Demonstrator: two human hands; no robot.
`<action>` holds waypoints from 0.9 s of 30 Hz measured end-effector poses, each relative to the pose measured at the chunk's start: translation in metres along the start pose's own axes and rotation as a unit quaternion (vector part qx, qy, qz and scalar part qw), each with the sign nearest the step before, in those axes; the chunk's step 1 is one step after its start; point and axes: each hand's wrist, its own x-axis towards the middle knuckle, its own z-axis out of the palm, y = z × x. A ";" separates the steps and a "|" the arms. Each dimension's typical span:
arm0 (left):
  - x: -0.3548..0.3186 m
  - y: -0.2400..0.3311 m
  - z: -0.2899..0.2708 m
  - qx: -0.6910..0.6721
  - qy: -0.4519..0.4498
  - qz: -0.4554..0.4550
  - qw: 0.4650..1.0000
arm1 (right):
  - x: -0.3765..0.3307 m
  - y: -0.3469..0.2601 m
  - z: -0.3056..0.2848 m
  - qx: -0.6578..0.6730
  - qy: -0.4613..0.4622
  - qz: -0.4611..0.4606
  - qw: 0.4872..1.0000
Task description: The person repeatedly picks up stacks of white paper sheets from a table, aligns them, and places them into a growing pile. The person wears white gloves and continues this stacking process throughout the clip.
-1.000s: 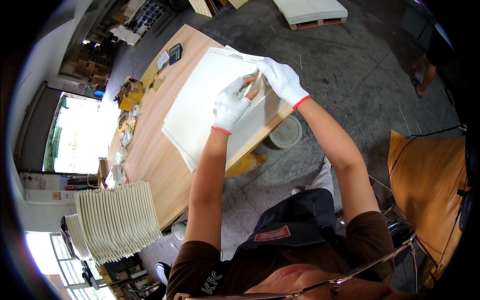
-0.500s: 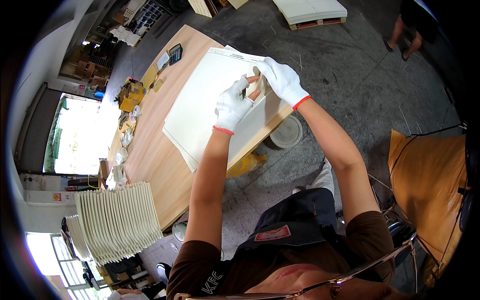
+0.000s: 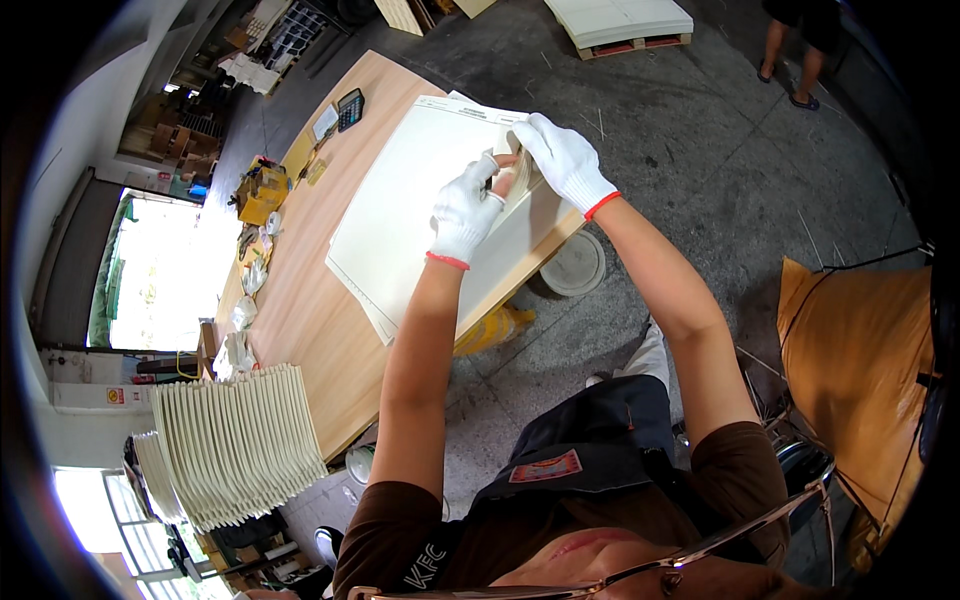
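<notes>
A stack of large white sheets lies on the wooden table, with printing along its far edge. My right hand, in a white glove with a red cuff, is closed on the near right corner of the stack and bends several sheets up into a curl. My left hand wears a white glove too, its thumb and forefinger bare. Those two fingers reach toward the curled sheet edges, a small gap between them. The glove and the curl partly hide their tips.
On the wooden table lie a calculator, a yellow box and small plastic bags. A tall pile of cream folded pieces stands at the near left. A round bucket sits below the table edge. Another person's legs are far right.
My left thumb has moved up closer to the forefinger beside the curled edges. My right hand keeps its place. The other person's legs have shifted slightly left.
</notes>
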 end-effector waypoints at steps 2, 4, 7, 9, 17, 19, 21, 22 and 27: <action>0.000 0.003 0.000 0.026 -0.007 -0.001 1.000 | 0.000 0.001 0.000 -0.002 -0.003 0.004 1.000; -0.001 0.002 0.001 0.025 -0.001 0.007 1.000 | 0.000 0.002 0.001 -0.006 0.008 -0.006 1.000; -0.001 -0.006 0.005 -0.011 0.019 0.029 0.999 | 0.001 0.002 0.004 -0.008 0.022 -0.019 1.000; 0.000 -0.009 0.005 -0.028 0.024 0.040 0.999 | 0.000 0.000 0.001 -0.005 0.000 0.005 1.000; -0.001 -0.008 0.005 0.010 0.013 0.025 1.000 | -0.002 -0.001 0.002 0.003 0.020 -0.015 1.000; -0.002 -0.002 0.004 0.021 0.006 0.028 0.999 | -0.002 -0.001 0.001 0.008 0.013 0.000 1.000; -0.003 0.003 0.002 0.046 0.008 0.040 0.998 | -0.002 -0.002 0.000 -0.001 0.003 0.010 1.000; -0.003 0.003 0.001 0.043 0.004 0.031 0.999 | -0.002 -0.002 0.000 0.002 0.005 0.008 1.000; -0.002 -0.002 0.003 0.022 0.012 0.039 0.999 | -0.002 -0.001 0.001 0.010 0.014 0.002 1.000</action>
